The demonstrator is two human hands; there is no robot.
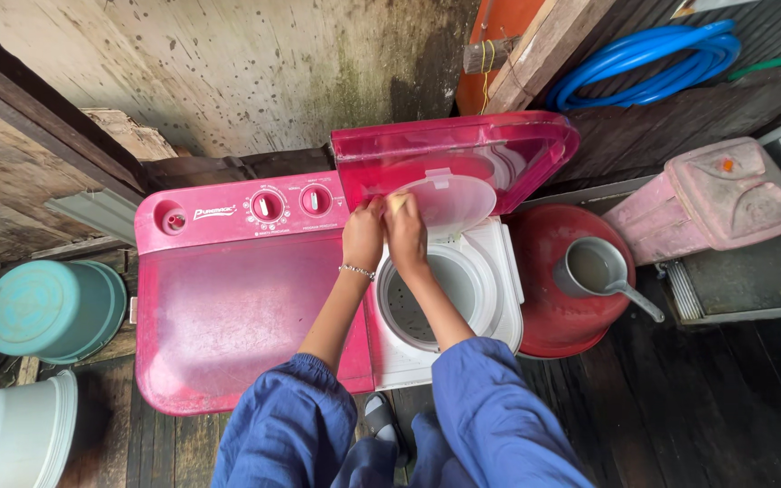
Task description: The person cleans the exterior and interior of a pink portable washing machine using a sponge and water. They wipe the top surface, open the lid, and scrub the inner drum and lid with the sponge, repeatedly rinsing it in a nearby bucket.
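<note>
We stand on dark, damp floorboards [707, 416] against a stained, mould-speckled wall [228, 72], looking down on a pink twin-tub washing machine [228, 307]. Its red see-through lid [463, 154] is tipped up over the spinner tub [427, 303], which appears empty, and a clear round inner cover [449, 203] stands raised behind the opening.

Our left hand [363, 237], with a bracelet at the wrist, is curled with its fingertips at the lower edge of the lid near the cover; whether it grips anything we cannot tell. Our right hand [406, 230] is closed around a small yellowish thing [397, 203], too small to identify, pressed at the cover's left edge.

Just right of the machine sits a red basin [558, 316] with a grey dipper [594, 269] of water in it.

The risks, as we judge them: the propped lid could drop onto our wrists if bumped. The thin cover could crack or pop from its hinge under hard pressure. The small yellowish thing could slip into the tub. Wet boards underfoot invite a slip, and water near the control knobs [291, 202] is a hazard.
</note>
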